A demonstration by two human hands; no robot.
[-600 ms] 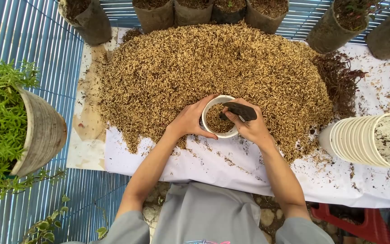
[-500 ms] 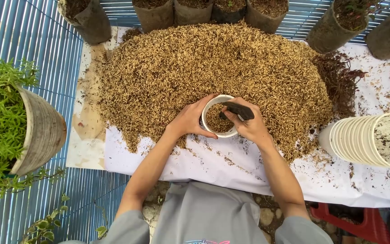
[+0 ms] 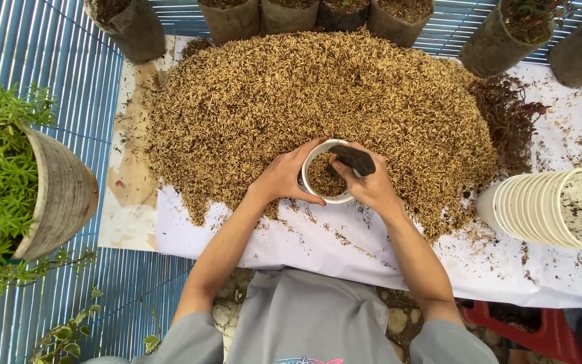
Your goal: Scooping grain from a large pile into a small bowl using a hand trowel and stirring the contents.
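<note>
A small white cup (image 3: 312, 162) partly filled with husks sits at the near edge of a big heap of tan rice husks (image 3: 318, 101). My left hand (image 3: 283, 176) wraps around the cup's left side. Over the cup's right rim, my right hand (image 3: 370, 187) holds a dark, flat object (image 3: 353, 159) that reaches into the cup's mouth. The heap lies on a white sheet (image 3: 318, 249) covering the table.
A stack of white cups (image 3: 554, 205) lies on its side at the right. Dark planting bags (image 3: 500, 40) line the far edge. A pot of green plants (image 3: 28, 182) stands at the left on blue slats. A red stool (image 3: 540, 334) is at lower right.
</note>
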